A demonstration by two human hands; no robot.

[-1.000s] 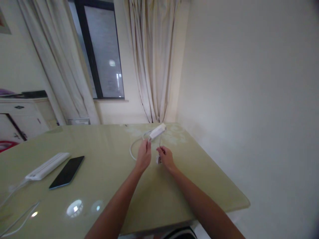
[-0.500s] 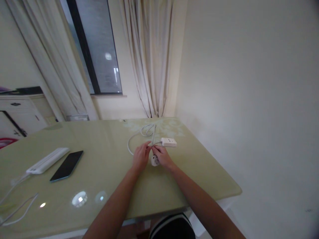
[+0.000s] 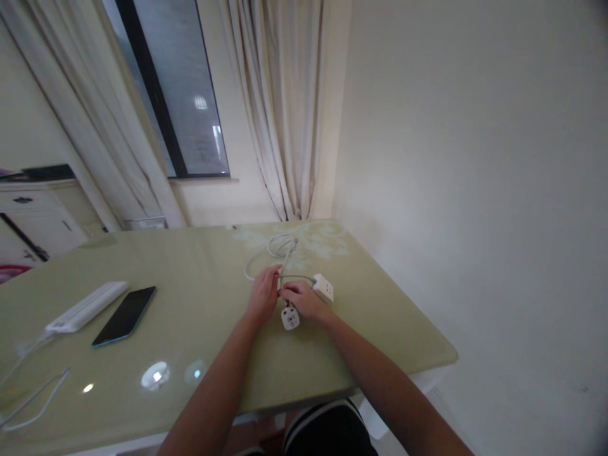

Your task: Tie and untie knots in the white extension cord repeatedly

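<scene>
My left hand (image 3: 265, 292) and my right hand (image 3: 303, 299) meet over the table, both closed on a white cable (image 3: 287, 256). The fingertips almost touch, and the exact grip is partly hidden. Just below the right fingers a white plug (image 3: 290, 318) hangs with its pin face towards me. A white socket block (image 3: 323, 288) sits beyond my right wrist, its short lead running back to the left fingers. Behind the hands the rest of the cable lies in loose loops on the tabletop.
On the left of the greenish table (image 3: 199, 266) lie a white power strip (image 3: 89, 307) and a dark phone (image 3: 125, 316). A thin white cord (image 3: 40, 405) rests near the front left. A wall (image 3: 451, 190) stands along the right side, and curtains (image 3: 285, 114) hang behind.
The plug has come closer to me and shows more below the right hand. The socket block has turned and shifted nearer, and its lead is pulled further left. Both hands moved slightly left.
</scene>
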